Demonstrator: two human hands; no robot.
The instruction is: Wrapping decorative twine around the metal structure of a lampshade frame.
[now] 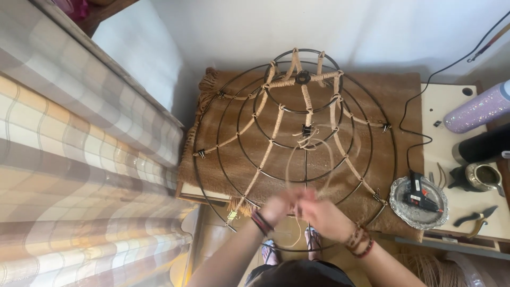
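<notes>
Twine-wrapped domed wire frame [297, 138] on mat

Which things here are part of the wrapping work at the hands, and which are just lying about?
In the work:
- left hand and right hand, close together, blurred
- jute cord looping up from them
- wire dome frame, spokes partly wrapped
- black binder clip on a spoke

Lying about:
- glue gun on a silver tray
- pliers
- glittery bottle
- brass pot
</notes>
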